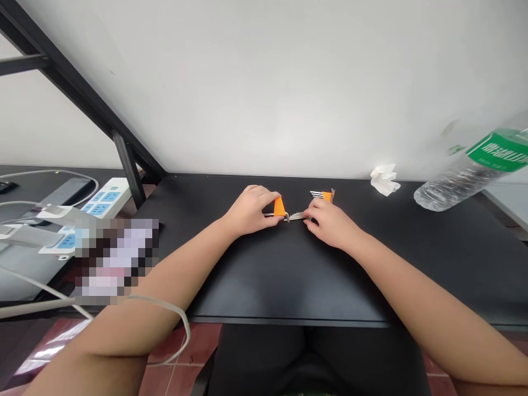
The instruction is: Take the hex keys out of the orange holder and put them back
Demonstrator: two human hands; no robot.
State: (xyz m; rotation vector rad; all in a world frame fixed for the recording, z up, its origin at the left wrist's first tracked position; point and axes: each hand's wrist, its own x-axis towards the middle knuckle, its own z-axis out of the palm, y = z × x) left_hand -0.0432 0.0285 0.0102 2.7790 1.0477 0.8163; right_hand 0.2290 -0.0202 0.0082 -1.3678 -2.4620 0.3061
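Note:
My left hand (251,210) is closed in a pinch on an orange holder (279,207) from which thin metal hex keys (295,216) stick out to the right. My right hand (328,223) has its fingers closed on the free ends of those keys. Just behind my right hand lies a second orange holder with metal keys (324,194) on the black table (264,275). Both hands rest on the table's far middle, close to the white wall.
A crumpled white tissue (384,180) lies at the back right. A clear plastic water bottle with a green label (474,170) lies on its side at the far right. White power strips (103,201) and cables sit on a lower surface to the left, beside a black frame leg (130,170).

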